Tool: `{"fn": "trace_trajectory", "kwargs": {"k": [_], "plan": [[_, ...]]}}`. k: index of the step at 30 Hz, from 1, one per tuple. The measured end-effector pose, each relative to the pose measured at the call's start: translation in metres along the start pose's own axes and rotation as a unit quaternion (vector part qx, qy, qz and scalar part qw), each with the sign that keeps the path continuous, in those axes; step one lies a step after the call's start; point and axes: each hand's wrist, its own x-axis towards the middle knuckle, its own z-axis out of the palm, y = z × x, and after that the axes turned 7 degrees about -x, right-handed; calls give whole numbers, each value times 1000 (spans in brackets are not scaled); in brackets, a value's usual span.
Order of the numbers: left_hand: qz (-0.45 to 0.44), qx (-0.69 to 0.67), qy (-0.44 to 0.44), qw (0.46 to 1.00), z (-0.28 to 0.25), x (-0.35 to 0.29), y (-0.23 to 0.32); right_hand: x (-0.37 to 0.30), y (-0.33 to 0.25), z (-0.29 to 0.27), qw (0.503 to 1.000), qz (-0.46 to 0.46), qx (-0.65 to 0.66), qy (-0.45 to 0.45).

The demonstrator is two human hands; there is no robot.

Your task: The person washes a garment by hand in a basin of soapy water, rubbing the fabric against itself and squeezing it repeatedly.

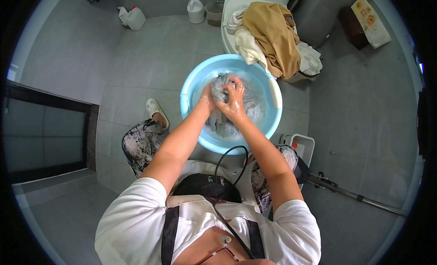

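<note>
A wet grey cloth lies bunched in a light blue plastic basin of sudsy water. Both my hands grip its upper part above the water. On the left side of the bunch, my left hand is closed round the fabric, its fingers largely hidden behind it. From the right, my right hand curls its wet fingers over the cloth. Part of the fabric trails down into the foam below my hands. Whether the cloth is a garment or a towel, I cannot tell.
Brown and white clothes are heaped on the white toilet behind the basin, touching its rim. White jugs stand along the back wall. A bin with a white liner is at right. A metal pole lies low on the right.
</note>
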Motion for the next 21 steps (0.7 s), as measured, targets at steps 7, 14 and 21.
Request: {"fn": "trace_trajectory", "kwargs": {"k": [7, 14, 21], "plan": [[106, 200, -82, 971, 27, -5, -23, 15, -5, -10, 995, -94, 25, 36], [104, 348, -28, 931, 18, -9, -26, 33, 3, -29, 976, 191, 88, 61], [209, 610, -147, 750, 28, -66, 0, 36, -3, -74, 882, 234, 403, 75]]}}
